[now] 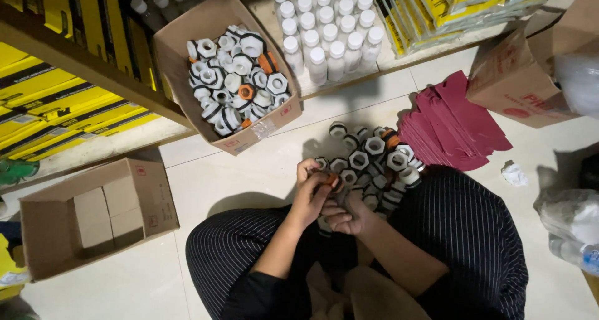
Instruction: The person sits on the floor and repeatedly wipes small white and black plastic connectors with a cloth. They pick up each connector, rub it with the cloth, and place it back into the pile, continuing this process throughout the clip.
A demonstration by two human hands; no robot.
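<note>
— What do we have at the far left?

— A cardboard box [93,217] lying open on the pale floor [249,176], with small plain cartons [103,214] packed inside. Above it we see yellow packages [56,108] stacked on a low shelf.

— And moving in toward the middle?

— A second open box [181,39], tilted, full of white hexagonal fittings with black bands [234,80]; a few orange rings show among them. Just right of it, we see rows of white capped bottles [327,33] standing together.

— Where are the hands?

— Low in the centre, above the lap in dark striped trousers. The left hand [310,198] curls its fingers around a small fitting with an orange ring [332,181], pinching it at the top. The right hand [344,217] sits just below and against the left, fingers bent in; we cannot tell whether it grips the same piece or another one.

— And beyond them?

— A loose heap of the same white fittings [374,161] on the floor, touching the knee. Right of that, a fan of dark red card sleeves [452,123], then a brown carton [518,83], a crumpled white scrap [515,174] and clear plastic bags [571,217] at the edge.
</note>
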